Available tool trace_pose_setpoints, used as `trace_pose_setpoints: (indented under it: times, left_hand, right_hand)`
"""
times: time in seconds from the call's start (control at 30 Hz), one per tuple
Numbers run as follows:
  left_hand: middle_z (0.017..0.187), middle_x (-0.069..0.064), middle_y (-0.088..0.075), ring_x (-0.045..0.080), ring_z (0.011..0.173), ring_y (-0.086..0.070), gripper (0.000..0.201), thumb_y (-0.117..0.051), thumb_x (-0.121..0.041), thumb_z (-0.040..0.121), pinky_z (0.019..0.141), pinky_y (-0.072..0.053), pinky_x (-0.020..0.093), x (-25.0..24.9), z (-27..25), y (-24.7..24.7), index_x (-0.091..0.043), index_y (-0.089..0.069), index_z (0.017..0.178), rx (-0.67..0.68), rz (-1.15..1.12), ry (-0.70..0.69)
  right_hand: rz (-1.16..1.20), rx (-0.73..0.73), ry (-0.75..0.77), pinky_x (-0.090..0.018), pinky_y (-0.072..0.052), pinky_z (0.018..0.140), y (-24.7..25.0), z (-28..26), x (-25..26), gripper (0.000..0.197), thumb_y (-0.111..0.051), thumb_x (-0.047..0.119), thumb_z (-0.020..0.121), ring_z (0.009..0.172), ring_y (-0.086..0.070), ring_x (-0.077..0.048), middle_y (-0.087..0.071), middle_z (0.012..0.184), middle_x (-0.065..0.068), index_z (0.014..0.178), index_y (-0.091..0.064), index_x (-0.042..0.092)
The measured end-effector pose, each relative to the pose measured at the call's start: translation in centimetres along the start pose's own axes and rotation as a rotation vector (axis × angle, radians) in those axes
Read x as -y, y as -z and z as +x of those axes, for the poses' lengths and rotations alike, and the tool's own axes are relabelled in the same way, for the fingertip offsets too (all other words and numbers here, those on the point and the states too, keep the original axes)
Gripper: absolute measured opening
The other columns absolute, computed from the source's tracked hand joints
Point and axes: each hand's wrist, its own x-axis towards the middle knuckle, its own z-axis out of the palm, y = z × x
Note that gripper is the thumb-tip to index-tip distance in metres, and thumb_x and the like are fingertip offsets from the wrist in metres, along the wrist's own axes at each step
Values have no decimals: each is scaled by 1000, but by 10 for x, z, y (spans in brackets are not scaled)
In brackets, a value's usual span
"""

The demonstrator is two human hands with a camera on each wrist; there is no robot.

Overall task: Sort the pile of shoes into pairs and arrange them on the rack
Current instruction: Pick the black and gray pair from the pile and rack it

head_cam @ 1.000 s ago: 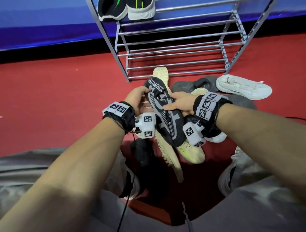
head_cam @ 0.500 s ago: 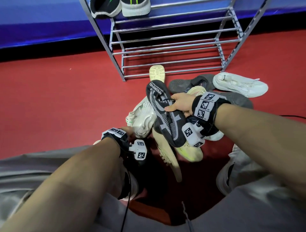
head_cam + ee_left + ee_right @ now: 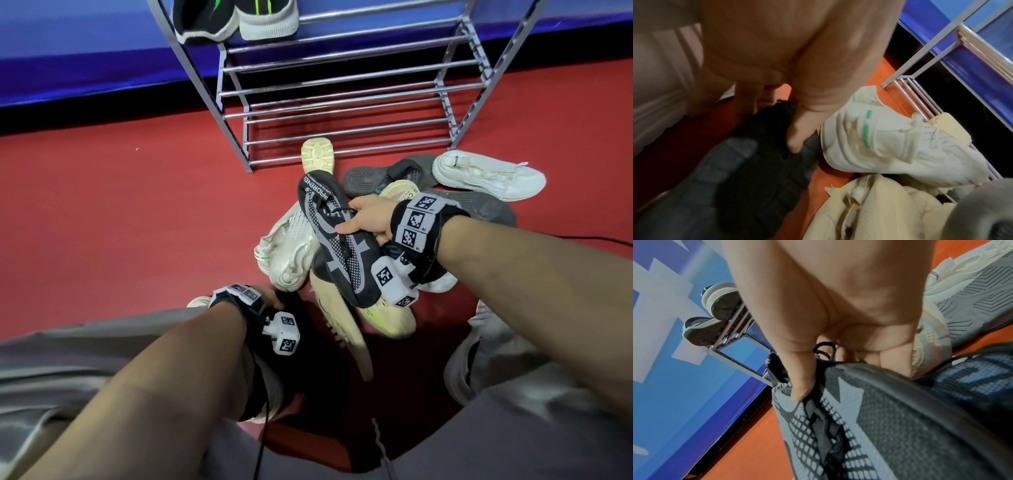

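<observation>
Currently right hand [image 3: 364,222] grips a black-and-grey shoe [image 3: 337,243] above the pile, before the rack [image 3: 342,92]. Left hand [image 3: 797,91] reaches low, thumb touching a dark shoe [image 3: 764,162]; its grip cannot be told.

shoe pile [image 3: 394,240] before rack [image 3: 342,85], pair [image 3: 236,17] on rack

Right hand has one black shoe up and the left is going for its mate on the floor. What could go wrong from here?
1. The right hand grips the black knit shoe by its soft upper and lace; it may sag or slip.
2. The left hand reaches the dark shoe beside the white shoe with green marks; lifting could drag it along.
3. The dark shoe is blurred, so the match is unconfirmed.
</observation>
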Motion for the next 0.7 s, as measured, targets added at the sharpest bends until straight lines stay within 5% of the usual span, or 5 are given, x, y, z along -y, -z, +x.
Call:
trace_pose_setpoints:
  times: [0.2, 0.33, 0.4, 0.5, 0.7]
  left_hand:
    - [136, 28, -50, 31, 123, -48, 43, -46, -1, 100, 100, -39, 36, -11, -61, 18, 11, -40, 141, 26, -205, -23]
    - [68, 8, -59, 21, 68, -47, 11, -52, -2, 98, 58, -36, 31, -5, -90, 55, 1, -56, 88, -65, -249, 1]
    - [61, 8, -52, 19, 55, -45, 26, -58, -9, 96, 49, -34, 29, -4, -104, 78, 1, -51, 73, -164, -245, 34]
    - [54, 9, -47, 16, 26, -43, 35, -57, -13, 97, 31, -32, 16, -5, -133, 113, 1, -47, 66, -280, -341, 11]
    - [97, 19, -60, 32, 90, -58, 23, -68, -15, 87, 93, -49, 46, -21, -173, 171, 2, -59, 100, -447, -573, -150]
  right_hand:
    - [-1, -1, 31, -44, -59, 82, 1, -8, 12, 47, -77, 28, 81, 99, -70, -29, -70, 115, -10, 121, -59, 11]
    - [53, 1, 49, -40, -61, 71, 5, -17, 26, 40, -75, 27, 84, 98, -71, -29, -72, 112, -10, 118, -60, 12]
    - [107, -6, 38, -49, -59, 78, 8, -21, 30, 33, -75, 25, 84, 96, -72, -30, -73, 106, -11, 111, -62, 11]
    - [197, -33, 43, -38, -61, 59, 13, -31, 38, 29, -74, 22, 86, 79, -73, -25, -74, 96, -9, 110, -63, 9]
    - [417, -56, 46, -32, -56, 49, 19, -43, 47, 33, -70, 16, 88, 62, -73, -20, -74, 92, -13, 117, -62, 3]
